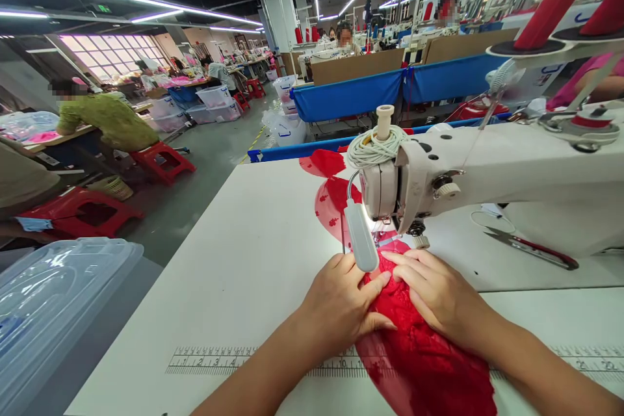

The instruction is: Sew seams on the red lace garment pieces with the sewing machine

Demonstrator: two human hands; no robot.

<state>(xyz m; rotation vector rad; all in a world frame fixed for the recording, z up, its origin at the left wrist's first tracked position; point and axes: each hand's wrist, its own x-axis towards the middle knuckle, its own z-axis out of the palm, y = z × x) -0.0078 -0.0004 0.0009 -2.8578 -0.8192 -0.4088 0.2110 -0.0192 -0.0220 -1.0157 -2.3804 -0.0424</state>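
Red lace fabric (419, 351) lies under both hands and runs up to the needle area of a white sewing machine (517, 156). My left hand (341, 302) presses on the fabric's left edge, its thumb and fingers apart. My right hand (439, 292) rests on the upper right part of the fabric with the fingers stretched towards the needle. A small grey lamp (361, 237) partly hides the needle area. Behind it, sheer red pieces (331, 205) lie on the white table (219, 253).
Black snips (531, 247) lie right of the needle area. A printed ruler (214, 361) crosses the table's front. Thread cones (558, 3) stand at upper right. A lidded plastic box (63, 312) is at left; people sit at other tables beyond.
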